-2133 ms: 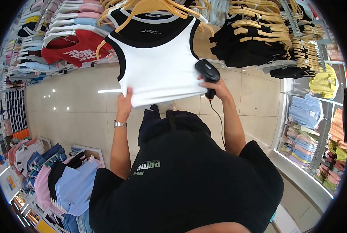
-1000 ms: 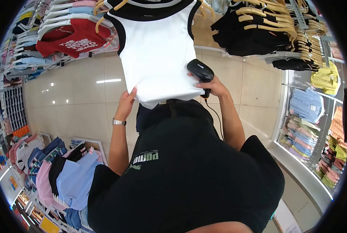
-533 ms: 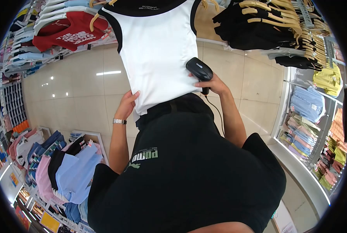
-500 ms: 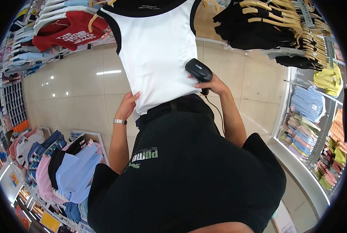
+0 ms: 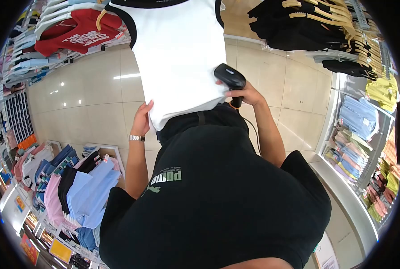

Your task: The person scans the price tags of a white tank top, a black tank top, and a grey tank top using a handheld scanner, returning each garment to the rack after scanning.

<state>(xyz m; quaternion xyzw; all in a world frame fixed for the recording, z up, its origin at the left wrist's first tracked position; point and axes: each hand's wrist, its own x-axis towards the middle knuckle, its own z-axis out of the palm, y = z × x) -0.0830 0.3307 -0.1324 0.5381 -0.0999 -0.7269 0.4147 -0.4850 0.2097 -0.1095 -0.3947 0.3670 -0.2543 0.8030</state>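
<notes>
A white tank top [image 5: 180, 62] with black trim hangs in front of me, its lower hem close to my waist. My left hand [image 5: 141, 117], with a metal-banded watch [image 5: 137, 138] on the wrist, grips the lower left edge of the top between thumb and fingers. In my right hand [image 5: 248, 94] is a black handheld barcode scanner [image 5: 230, 76], its head over the lower right side of the top. Fingertips of that hand show right at the fabric edge. A cable [image 5: 253, 127] runs down from the scanner's handle.
A red shirt [image 5: 81, 33] hangs among others at the upper left. Black garments [image 5: 294, 27] hang on wooden hangers at the upper right. Folded clothes fill the right shelf [image 5: 348, 148]; blue and pink shirts [image 5: 90, 193] hang at lower left. Tiled floor [image 5: 88, 85] lies between.
The top's lower edge has moved slightly up and left with my left hand, and the hem now bows outward. The scanner stays in my right hand, turned a little.
</notes>
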